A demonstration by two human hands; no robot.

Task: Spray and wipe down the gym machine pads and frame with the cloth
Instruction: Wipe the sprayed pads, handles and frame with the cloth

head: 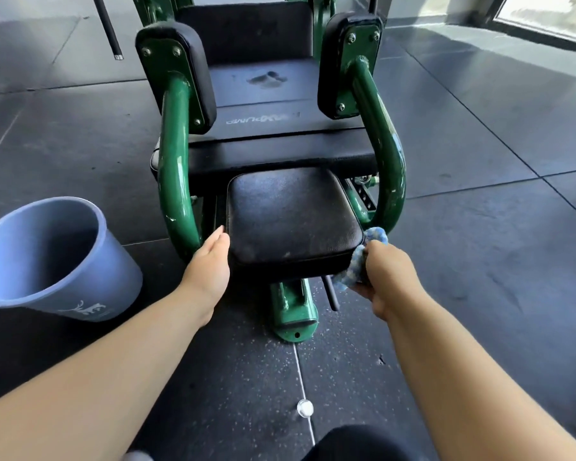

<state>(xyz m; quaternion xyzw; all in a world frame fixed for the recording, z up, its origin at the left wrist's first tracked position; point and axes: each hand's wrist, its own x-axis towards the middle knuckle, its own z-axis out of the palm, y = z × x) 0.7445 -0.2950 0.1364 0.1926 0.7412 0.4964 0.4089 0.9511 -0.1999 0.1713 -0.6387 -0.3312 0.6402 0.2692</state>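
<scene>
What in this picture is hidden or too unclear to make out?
Head view:
- cloth: mostly hidden inside the right hand.
- bucket: cut off by the left edge.
- green frame: upper part cut off by the top edge.
- small pale round thing on the floor: too small to identify.

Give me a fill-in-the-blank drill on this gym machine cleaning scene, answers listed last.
1. The right hand grips a ____ cloth at the front pad's right edge.
2. The left hand lies flat against that pad's ____ side.
3. The machine's tubular frame is painted ____.
4. On the floor beside the left hand sits a grey-blue ____.
Answers: blue; left; green; bucket.
</scene>
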